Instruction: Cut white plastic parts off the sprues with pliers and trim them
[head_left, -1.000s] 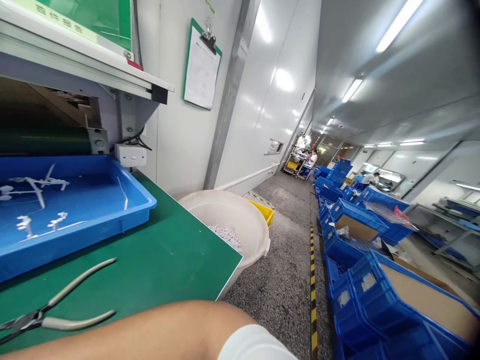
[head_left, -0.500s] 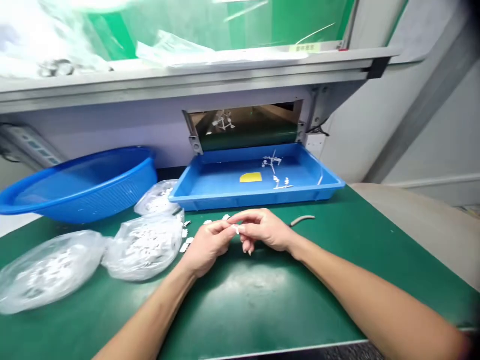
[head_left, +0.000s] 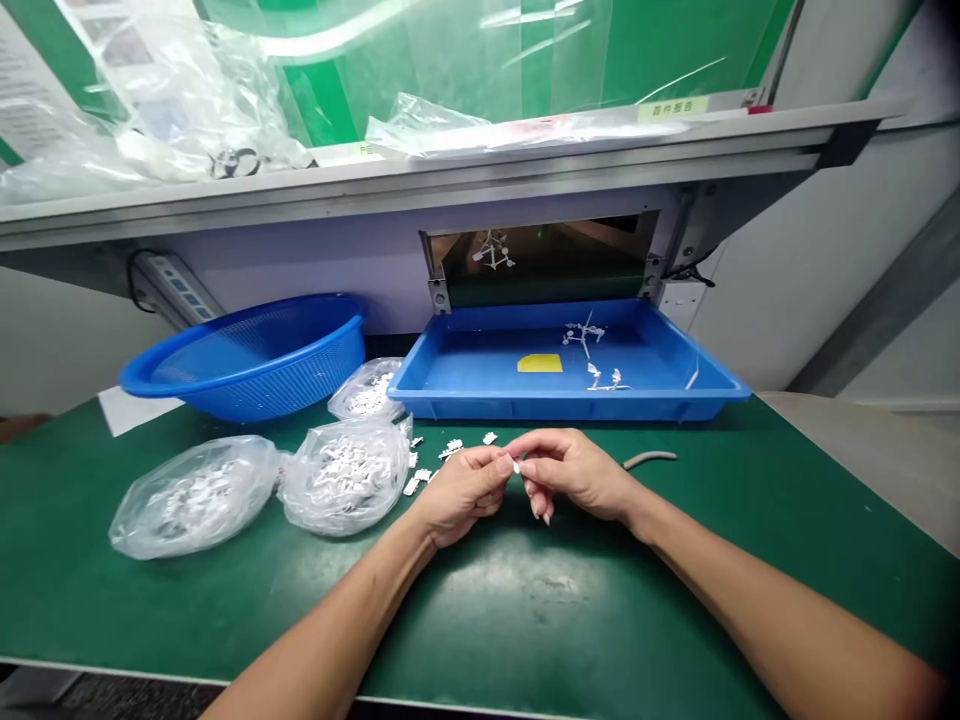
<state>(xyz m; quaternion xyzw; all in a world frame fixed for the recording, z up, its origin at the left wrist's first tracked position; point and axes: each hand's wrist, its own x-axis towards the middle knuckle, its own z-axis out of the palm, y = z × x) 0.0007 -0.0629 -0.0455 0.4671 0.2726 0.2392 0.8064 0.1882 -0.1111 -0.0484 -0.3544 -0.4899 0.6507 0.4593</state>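
My left hand (head_left: 463,490) and my right hand (head_left: 574,472) meet over the green mat, both pinched on one small white plastic part (head_left: 516,465) held between their fingertips. Several loose white parts (head_left: 448,452) lie on the mat just behind my left hand. A blue tray (head_left: 480,395) behind my hands holds white sprue pieces (head_left: 585,335) and a yellow tag (head_left: 539,363). Part of the pliers, a grey handle (head_left: 649,459), pokes out from behind my right wrist.
Three clear bags of white parts (head_left: 341,475) (head_left: 196,495) (head_left: 369,390) lie to the left. A blue mesh basket (head_left: 251,352) stands at the back left. A conveyor opening (head_left: 547,262) carries another sprue. Plastic bags (head_left: 187,110) rest on the upper shelf.
One second ago the view looked right down the aisle. It swung back to the bench, and my pinched hands sit slightly further right in the picture than half a second ago.
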